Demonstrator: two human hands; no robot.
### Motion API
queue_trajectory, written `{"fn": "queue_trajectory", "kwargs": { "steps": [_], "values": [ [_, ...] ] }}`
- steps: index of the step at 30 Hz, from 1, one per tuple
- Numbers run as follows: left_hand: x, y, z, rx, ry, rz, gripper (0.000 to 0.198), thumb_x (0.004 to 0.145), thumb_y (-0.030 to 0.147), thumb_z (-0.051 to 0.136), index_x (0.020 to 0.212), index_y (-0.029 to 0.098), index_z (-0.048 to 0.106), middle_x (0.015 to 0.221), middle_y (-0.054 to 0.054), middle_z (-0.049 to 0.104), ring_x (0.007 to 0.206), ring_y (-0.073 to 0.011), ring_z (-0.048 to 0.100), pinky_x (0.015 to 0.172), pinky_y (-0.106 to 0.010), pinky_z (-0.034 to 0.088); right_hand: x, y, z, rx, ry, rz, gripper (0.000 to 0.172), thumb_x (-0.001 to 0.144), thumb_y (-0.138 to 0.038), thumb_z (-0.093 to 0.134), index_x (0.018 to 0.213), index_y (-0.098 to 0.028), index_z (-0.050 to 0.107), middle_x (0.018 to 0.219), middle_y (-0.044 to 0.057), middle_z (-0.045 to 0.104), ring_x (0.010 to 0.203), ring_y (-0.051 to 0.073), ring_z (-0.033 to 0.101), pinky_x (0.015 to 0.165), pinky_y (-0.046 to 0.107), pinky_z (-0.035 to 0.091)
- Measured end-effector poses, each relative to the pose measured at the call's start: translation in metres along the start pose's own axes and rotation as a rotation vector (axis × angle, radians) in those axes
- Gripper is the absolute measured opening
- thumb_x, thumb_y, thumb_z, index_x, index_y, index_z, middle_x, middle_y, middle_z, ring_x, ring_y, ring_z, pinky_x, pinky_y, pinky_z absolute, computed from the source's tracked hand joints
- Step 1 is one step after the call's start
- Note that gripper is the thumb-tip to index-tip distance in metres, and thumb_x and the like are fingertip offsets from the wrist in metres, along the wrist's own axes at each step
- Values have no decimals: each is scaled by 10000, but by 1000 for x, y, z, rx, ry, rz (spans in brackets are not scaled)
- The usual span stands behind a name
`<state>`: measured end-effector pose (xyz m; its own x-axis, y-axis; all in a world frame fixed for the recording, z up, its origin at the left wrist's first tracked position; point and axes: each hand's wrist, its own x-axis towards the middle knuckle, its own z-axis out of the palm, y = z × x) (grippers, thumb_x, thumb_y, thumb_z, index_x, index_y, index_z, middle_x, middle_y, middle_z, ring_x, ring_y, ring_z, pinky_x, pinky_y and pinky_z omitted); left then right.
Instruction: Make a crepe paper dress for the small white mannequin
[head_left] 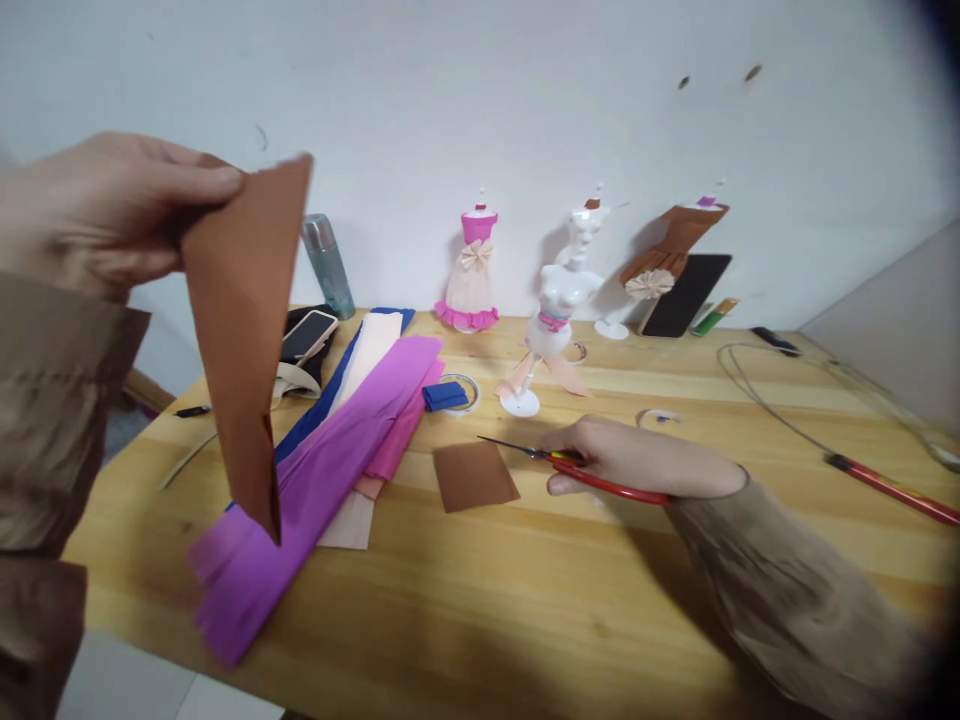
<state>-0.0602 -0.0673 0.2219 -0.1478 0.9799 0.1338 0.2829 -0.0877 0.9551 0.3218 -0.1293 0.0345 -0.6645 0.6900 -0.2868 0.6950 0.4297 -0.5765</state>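
Note:
Raised at the left, my left hand (pixel 142 205) pinches the top of a long folded sheet of brown crepe paper (pixel 244 300), which hangs down over the table's left side. My right hand (pixel 622 458) is closed around red-handled scissors (pixel 607 486) just above the table, their dark blades pointing left. Under the blade tips lies a brown paper square (pixel 472 478). Behind it stands a white mini mannequin (pixel 562 290) with a pink and blue waistband and peach strips hanging at its base.
Strips of purple crepe paper (pixel 322 480) overlap blue, cream and pink ones. A tape roll (pixel 469 395) with a folded blue piece (pixel 445 397) sits mid-table. Two dressed mannequins, one in pink (pixel 478 265) and one in brown (pixel 686 235), stand by the wall. A cable (pixel 780 420) runs along the right.

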Motion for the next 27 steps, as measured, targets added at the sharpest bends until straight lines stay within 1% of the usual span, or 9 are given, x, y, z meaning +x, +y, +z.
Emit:
{"fn": "queue_trajectory", "kwargs": {
  "steps": [2,3,6,10,14,18,20,24,27],
  "values": [
    [13,-5,14,237,-129,39,289,936,79,416,1071,-111,587,874,-40,648,979,-152,622,772,-278,441,1,0,0,-22,3,6,262,874,-429,592,796,-181,621,690,-4,585,619,144,494,565,257,355],
    [19,-13,24,289,-143,41,255,918,82,480,1053,-94,606,833,-38,663,927,-130,631,766,-273,458,2,1,0,-38,3,29,265,868,-430,592,779,-182,618,689,1,590,619,148,499,563,259,354],
    [35,-58,59,380,-279,-44,178,865,139,587,951,-3,651,714,-29,683,734,-98,612,727,-265,519,5,3,1,-99,-4,129,279,854,-431,594,738,-178,615,693,17,606,620,159,521,575,272,358],
    [52,-133,95,548,-252,-23,116,731,199,703,724,92,658,624,-37,658,684,-163,600,706,-299,498,9,12,2,-156,-9,189,283,854,-427,595,729,-175,623,709,33,629,658,179,559,584,274,366],
    [61,-178,111,700,-234,85,195,702,210,700,864,101,699,829,-83,728,853,-213,644,786,-281,474,10,24,4,-146,8,156,251,855,-404,608,775,-171,662,743,42,673,683,188,599,588,273,382],
    [53,-182,121,825,-224,239,417,787,252,586,1167,85,626,1218,-166,655,1138,-262,580,951,-305,424,11,30,6,-123,33,158,195,854,-356,607,877,-183,694,847,60,720,743,212,650,633,289,423],
    [43,-177,127,882,-264,313,381,818,278,543,1145,103,633,1250,-164,631,1183,-261,543,980,-311,397,12,31,7,-143,47,181,191,855,-330,594,941,-195,699,901,70,731,795,232,670,658,298,434],
    [20,-171,142,995,-450,338,240,798,372,570,723,159,651,788,-92,677,870,-240,611,770,-304,426,16,31,11,-248,104,276,263,844,-341,583,1032,-189,689,927,105,735,833,275,683,645,312,424],
    [11,-176,150,1050,-550,339,240,734,382,630,611,182,581,630,-44,595,720,-208,569,664,-296,375,20,29,15,-262,119,290,359,852,-331,564,1173,-188,637,955,106,740,844,266,686,665,310,426]
  ]
}}
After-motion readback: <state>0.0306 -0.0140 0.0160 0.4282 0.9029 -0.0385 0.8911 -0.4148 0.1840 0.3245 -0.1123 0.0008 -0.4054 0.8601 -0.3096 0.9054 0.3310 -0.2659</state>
